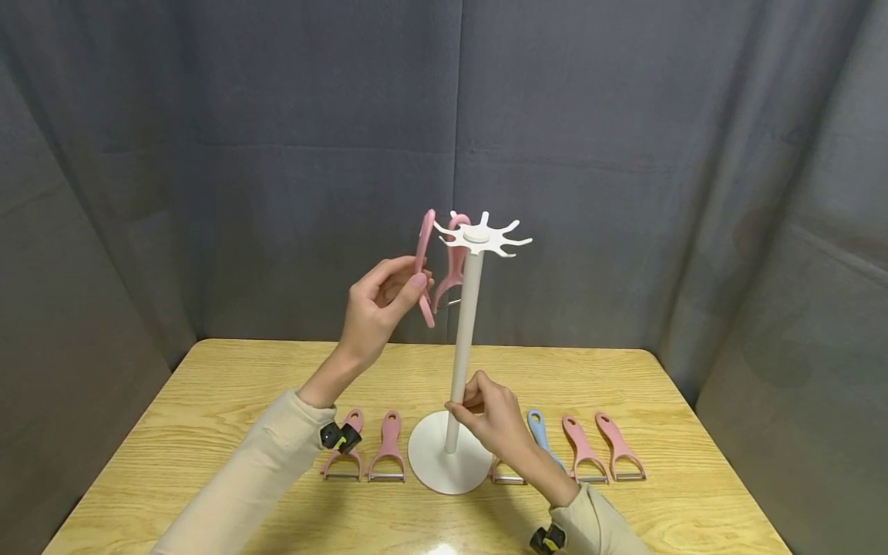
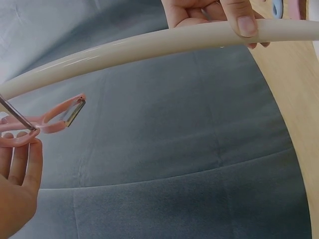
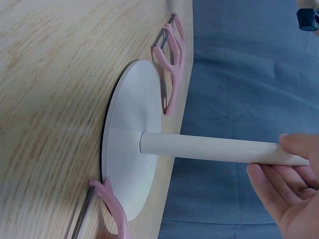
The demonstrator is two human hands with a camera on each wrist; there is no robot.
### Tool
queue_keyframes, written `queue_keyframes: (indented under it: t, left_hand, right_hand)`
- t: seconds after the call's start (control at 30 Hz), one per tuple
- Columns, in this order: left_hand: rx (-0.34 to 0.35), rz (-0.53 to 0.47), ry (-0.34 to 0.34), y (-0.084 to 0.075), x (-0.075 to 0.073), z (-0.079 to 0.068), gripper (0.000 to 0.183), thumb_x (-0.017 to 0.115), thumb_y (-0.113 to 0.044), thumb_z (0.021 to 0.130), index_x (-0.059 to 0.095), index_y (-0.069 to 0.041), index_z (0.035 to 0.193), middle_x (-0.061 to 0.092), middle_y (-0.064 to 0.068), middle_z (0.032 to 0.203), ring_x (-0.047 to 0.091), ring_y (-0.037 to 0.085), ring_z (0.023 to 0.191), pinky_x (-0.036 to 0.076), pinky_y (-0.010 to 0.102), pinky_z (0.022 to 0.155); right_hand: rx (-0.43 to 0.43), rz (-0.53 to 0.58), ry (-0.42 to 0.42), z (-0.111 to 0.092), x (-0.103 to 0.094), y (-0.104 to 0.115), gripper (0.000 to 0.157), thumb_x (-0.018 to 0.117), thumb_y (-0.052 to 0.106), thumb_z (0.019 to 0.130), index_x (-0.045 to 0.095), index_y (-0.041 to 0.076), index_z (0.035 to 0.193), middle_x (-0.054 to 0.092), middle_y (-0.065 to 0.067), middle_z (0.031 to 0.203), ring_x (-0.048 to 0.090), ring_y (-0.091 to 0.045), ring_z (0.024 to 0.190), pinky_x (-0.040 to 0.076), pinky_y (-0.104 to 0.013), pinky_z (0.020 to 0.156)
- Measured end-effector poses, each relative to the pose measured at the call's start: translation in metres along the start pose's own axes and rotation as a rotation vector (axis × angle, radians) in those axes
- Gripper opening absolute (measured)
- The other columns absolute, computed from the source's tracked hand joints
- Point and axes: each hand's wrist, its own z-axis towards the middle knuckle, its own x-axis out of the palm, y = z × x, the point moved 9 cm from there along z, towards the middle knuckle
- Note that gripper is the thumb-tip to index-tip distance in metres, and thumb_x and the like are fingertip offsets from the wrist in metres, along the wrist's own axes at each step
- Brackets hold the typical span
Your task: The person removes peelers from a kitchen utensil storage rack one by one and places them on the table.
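A white stand (image 1: 466, 331) with a round base and a ring of hooks (image 1: 483, 237) on top rises from the table. My left hand (image 1: 381, 304) pinches a pink peeler (image 1: 424, 266) upright, its handle end beside a left hook; whether it touches the hook I cannot tell. Behind it, a second pink peeler (image 1: 455, 258) hangs from the hooks, blade down, and shows also in the left wrist view (image 2: 62, 112). Low on the pole, my right hand (image 1: 496, 416) grips between thumb and fingers, as the right wrist view shows with the pole (image 3: 214, 148).
Left of the base (image 1: 433, 470) lie two pink peelers (image 1: 391, 443). On its right are a blue-handled peeler (image 1: 539, 432) and pink peelers (image 1: 586, 447), one partly hidden by my right hand. Grey curtains (image 1: 312, 154) surround the wooden table (image 1: 250, 378).
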Motion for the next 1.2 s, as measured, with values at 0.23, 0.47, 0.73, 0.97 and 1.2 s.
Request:
queue_keyframes:
  t: [0.23, 0.47, 0.73, 0.97, 1.2]
  left_hand:
    - [0.009, 0.034, 0.004, 0.002, -0.004, -0.002, 0.027, 0.062, -0.001, 0.095, 0.06, 0.011, 0.119, 0.067, 0.025, 0.106, 0.068, 0.018, 0.098, 0.055, 0.031, 0.088]
    - [0.002, 0.049, -0.005, 0.002, -0.009, -0.002, 0.029, 0.065, -0.009, 0.097, 0.061, 0.01, 0.119, 0.067, 0.025, 0.106, 0.068, 0.016, 0.097, 0.054, 0.031, 0.089]
    - [-0.007, 0.076, -0.005, 0.002, -0.012, -0.004, 0.025, 0.06, 0.008, 0.093, 0.061, 0.01, 0.119, 0.067, 0.025, 0.106, 0.068, 0.015, 0.098, 0.054, 0.029, 0.088]
    - [-0.01, 0.075, -0.009, 0.004, -0.014, -0.006, 0.025, 0.061, 0.005, 0.094, 0.061, 0.01, 0.118, 0.067, 0.026, 0.106, 0.068, 0.015, 0.097, 0.055, 0.03, 0.087]
    - [-0.041, 0.107, -0.029, 0.009, -0.019, -0.011, 0.025, 0.063, 0.006, 0.093, 0.062, 0.009, 0.118, 0.068, 0.023, 0.105, 0.068, 0.014, 0.096, 0.054, 0.029, 0.088]
  right_hand:
    - [-0.007, -0.006, -0.01, 0.0, -0.001, 0.001, 0.024, 0.08, 0.002, 0.082, 0.058, 0.007, 0.087, 0.068, -0.003, 0.079, 0.07, -0.018, 0.07, 0.056, -0.02, 0.063]
    - [0.0, -0.004, -0.017, 0.001, -0.002, 0.001, 0.024, 0.081, 0.002, 0.082, 0.058, 0.007, 0.086, 0.068, -0.003, 0.079, 0.07, -0.018, 0.07, 0.056, -0.02, 0.063]
    - [-0.003, -0.008, -0.009, 0.0, 0.001, 0.0, 0.023, 0.081, 0.003, 0.082, 0.058, 0.007, 0.086, 0.067, -0.003, 0.079, 0.07, -0.018, 0.071, 0.056, -0.02, 0.063]
    - [-0.002, -0.006, -0.007, -0.001, 0.001, 0.0, 0.023, 0.08, 0.003, 0.083, 0.058, 0.007, 0.087, 0.067, -0.003, 0.079, 0.07, -0.018, 0.071, 0.056, -0.02, 0.064]
    - [-0.016, -0.001, -0.012, 0.0, 0.001, 0.0, 0.024, 0.08, 0.003, 0.082, 0.058, 0.008, 0.087, 0.066, -0.002, 0.078, 0.07, -0.016, 0.07, 0.056, -0.02, 0.064]
